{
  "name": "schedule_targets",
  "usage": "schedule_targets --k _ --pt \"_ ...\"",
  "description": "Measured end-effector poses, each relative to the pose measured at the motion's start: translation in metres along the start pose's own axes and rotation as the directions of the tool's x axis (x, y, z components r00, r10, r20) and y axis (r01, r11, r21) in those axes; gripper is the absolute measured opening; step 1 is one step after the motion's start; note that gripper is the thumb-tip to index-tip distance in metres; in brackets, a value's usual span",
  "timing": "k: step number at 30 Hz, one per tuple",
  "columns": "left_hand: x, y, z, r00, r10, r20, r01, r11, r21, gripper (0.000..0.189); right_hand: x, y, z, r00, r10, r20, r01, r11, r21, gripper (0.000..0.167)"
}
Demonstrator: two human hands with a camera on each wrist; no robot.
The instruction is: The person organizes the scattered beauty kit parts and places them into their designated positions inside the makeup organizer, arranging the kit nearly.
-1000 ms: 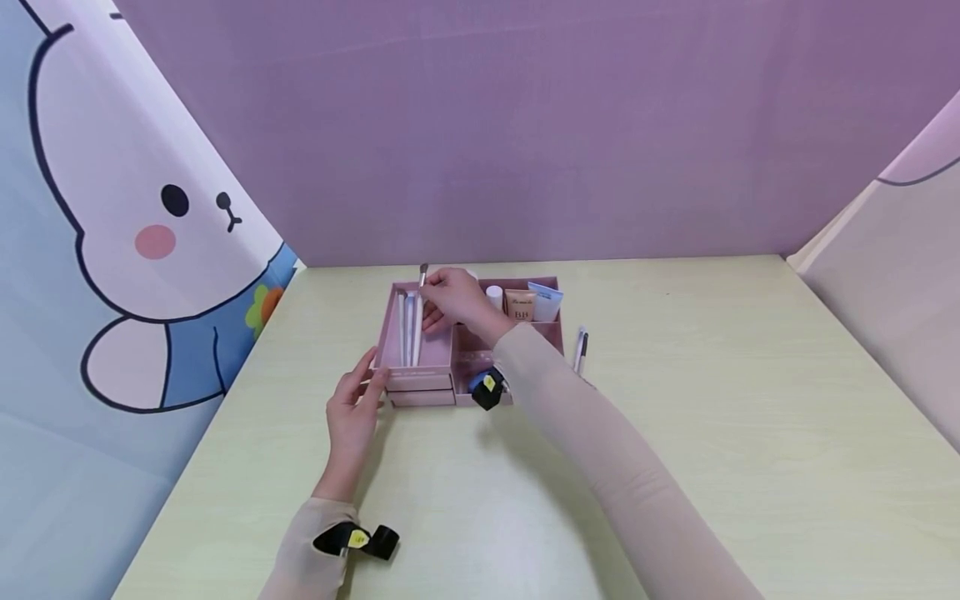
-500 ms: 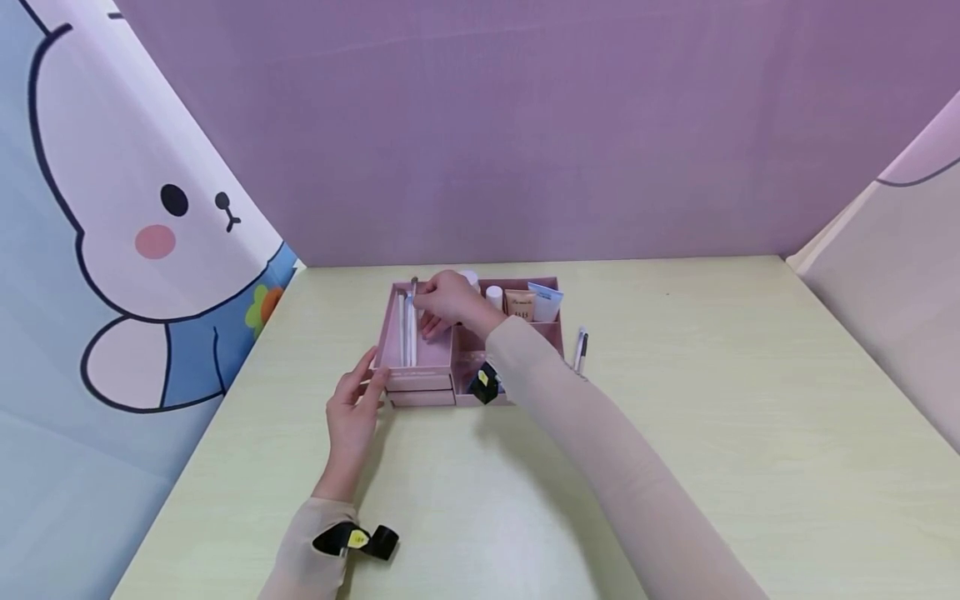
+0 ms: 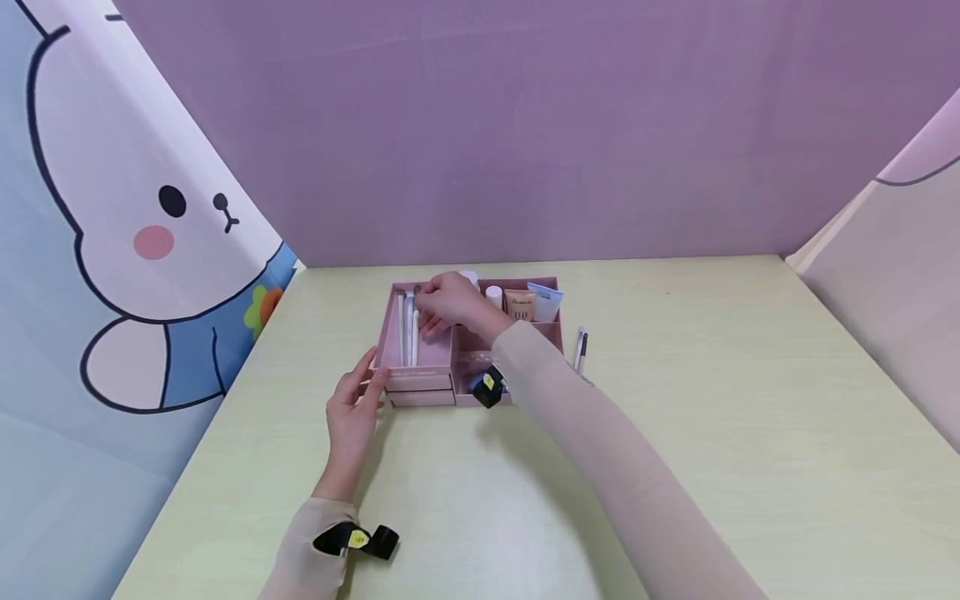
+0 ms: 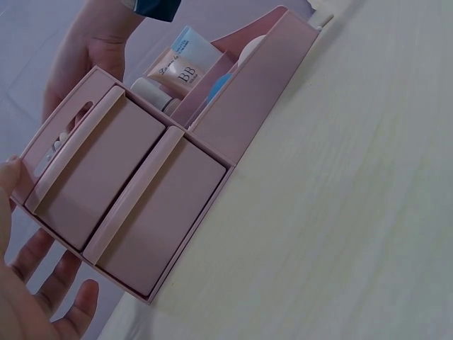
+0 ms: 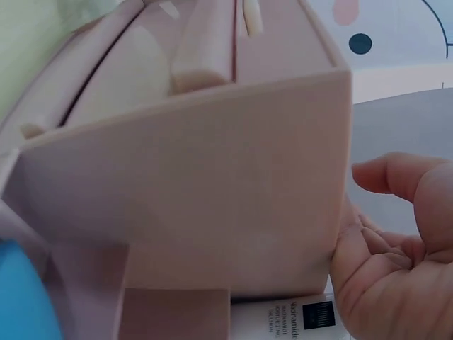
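A pink desktop organizer (image 3: 422,398) with two front drawers stands on the table. My right hand (image 3: 456,298) reaches over its left top tray, its fingertips pinching the upper end of a makeup brush (image 3: 416,343) that lies along the tray. Two more slim brushes (image 3: 401,333) lie just left of it. In the right wrist view, the organizer's side wall hides the brush from sight. My left hand (image 3: 351,423) touches the organizer's front left corner, thumb at the front edge; the left wrist view shows its other fingers (image 4: 56,287) spread, fairly straight, along the side.
At the organizer's back right stand a BB cream tube (image 3: 519,305), a pale blue tube (image 3: 547,302) and a white-capped bottle (image 3: 493,295). A blue item (image 4: 218,86) sits in a front compartment. Slim white and black sticks (image 3: 581,350) are right of the organizer.
The right hand has lowered the makeup brush into the tray and shifted it slightly left, beside the other brushes. My left hand keeps its place on the corner.
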State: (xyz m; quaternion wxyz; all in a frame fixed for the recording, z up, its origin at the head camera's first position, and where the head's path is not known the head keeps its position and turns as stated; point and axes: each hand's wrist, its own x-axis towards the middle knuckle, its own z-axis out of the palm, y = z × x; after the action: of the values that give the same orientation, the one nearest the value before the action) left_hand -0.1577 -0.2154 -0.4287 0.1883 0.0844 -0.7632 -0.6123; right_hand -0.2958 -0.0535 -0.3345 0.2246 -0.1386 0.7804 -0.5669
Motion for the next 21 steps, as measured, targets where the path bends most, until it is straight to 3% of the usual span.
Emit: schedule_targets --k 5,13,17,21 --pt "-0.001 0.004 0.000 1.000 -0.013 0.005 0.013 1.000 -0.009 0.040 -0.005 0.005 0.000 0.999 -0.032 -0.027 0.033 0.999 0.037 0.023" --pt "-0.014 0.037 -0.001 1.000 -0.011 0.018 0.012 1.000 -0.003 0.040 -0.023 0.009 -0.002 0.996 -0.082 -0.030 0.086 0.985 0.152 0.025" --pt "-0.012 0.032 -0.001 1.000 -0.008 0.017 0.008 1.000 -0.001 0.040 -0.036 0.011 -0.002 0.994 -0.105 -0.017 0.106 0.969 0.222 0.029" --pt "-0.004 0.015 -0.001 1.000 -0.020 0.007 0.020 1.000 -0.011 0.040 -0.048 0.014 -0.005 0.992 -0.125 -0.012 0.125 0.962 0.241 0.030"
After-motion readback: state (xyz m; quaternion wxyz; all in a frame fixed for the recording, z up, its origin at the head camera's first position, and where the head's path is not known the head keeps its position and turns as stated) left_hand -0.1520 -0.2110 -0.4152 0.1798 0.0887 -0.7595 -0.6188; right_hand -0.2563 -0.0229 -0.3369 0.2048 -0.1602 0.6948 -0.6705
